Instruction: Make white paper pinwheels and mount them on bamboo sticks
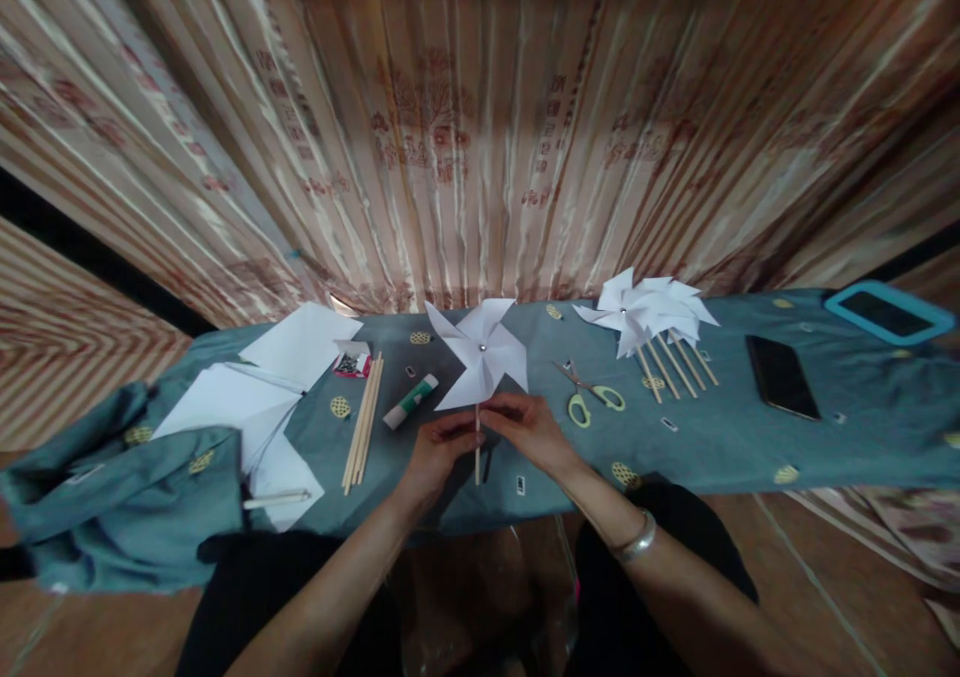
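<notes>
A white paper pinwheel (491, 365) with a pin at its centre stands over the middle of the table, its wooden stick (478, 467) pointing toward me. My left hand (439, 450) pinches the stick from the left. From the right, my right hand (529, 427) grips the same stick a little higher, just under the paper blades. Left of my hands lies a glue stick (411, 402) with a green and white label. Scissors (589, 393) with yellow-green handles rest open on the right.
Several wooden sticks (363, 427) lie beside a small red box of pins (352, 362). White paper sheets (232, 402) spread at the left. Several pinwheels (649, 312) overlap at the right, near a black phone (782, 377) and a blue-framed device (889, 312). A curtain (480, 157) hangs behind the cloth-covered table (720, 447).
</notes>
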Demonstrator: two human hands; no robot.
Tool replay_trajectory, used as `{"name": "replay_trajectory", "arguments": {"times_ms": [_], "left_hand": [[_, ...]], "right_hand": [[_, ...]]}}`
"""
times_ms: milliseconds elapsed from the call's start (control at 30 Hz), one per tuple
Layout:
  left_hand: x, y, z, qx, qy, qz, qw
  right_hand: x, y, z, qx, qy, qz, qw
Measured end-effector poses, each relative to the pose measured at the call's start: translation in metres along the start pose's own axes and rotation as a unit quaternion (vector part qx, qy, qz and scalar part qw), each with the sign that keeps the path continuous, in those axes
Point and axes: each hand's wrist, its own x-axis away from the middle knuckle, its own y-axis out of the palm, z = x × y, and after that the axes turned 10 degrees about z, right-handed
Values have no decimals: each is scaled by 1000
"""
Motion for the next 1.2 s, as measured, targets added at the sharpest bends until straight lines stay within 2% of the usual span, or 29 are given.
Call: {"name": "replay_trajectory", "arguments": {"times_ms": [233, 400, 533, 667, 733, 800, 833, 933, 967, 1033, 1200], "left_hand": [[1, 0, -4, 0, 12, 3, 1000], [6, 2, -2, -4, 9, -3, 1000], [12, 1, 4, -11, 6, 10, 1000], [15, -2, 8, -12, 5, 16, 1000], [16, -4, 9, -16, 6, 12, 1000], [17, -5, 9, -21, 6, 5, 1000], [17, -4, 10, -23, 6, 2, 1000], [18, -2, 11, -24, 7, -3, 1000], [18, -1, 11, -24, 8, -6, 1000], [18, 1, 11, -26, 8, -10, 1000], [16, 5, 8, -28, 2, -16, 999]], "right_hand": [[4, 12, 2, -72, 53, 40, 995], [4, 7, -3, -83, 50, 42, 994], [-1, -19, -11, -34, 2, 53, 998], [-11, -65, -22, 123, -58, 102, 985], [-18, -90, -29, 225, -80, 121, 963], [-27, -115, -36, 332, -88, 150, 927], [-33, -126, -39, 391, -84, 163, 902], [-51, -152, -43, 563, -30, 189, 804], [-57, -158, -42, 582, -14, 196, 789], [-68, -167, -37, 600, 12, 207, 773], [-87, -179, -18, 608, 50, 223, 761]]}}
